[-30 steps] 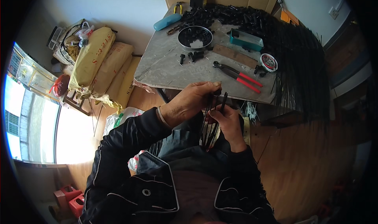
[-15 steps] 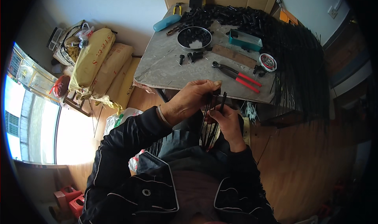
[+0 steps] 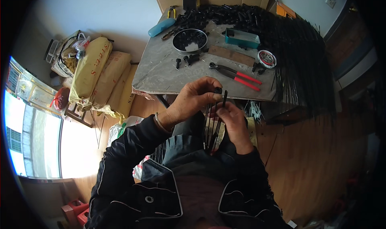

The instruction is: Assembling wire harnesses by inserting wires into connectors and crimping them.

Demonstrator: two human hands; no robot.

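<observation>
A small, round black piece (image 3: 218, 90) is pinched between thumb and forefinger of the left hand (image 3: 189, 101) as long, slender black rods (image 3: 214, 137) are clasped by the right hand (image 3: 234, 123) above the lap, near a mottled grey worktop (image 3: 155, 74).

Red letters (image 3: 99, 60) mark the yellow sack (image 3: 86, 74), with what seems fainter print (image 3: 111, 67) on the tan sack (image 3: 106, 82).
</observation>
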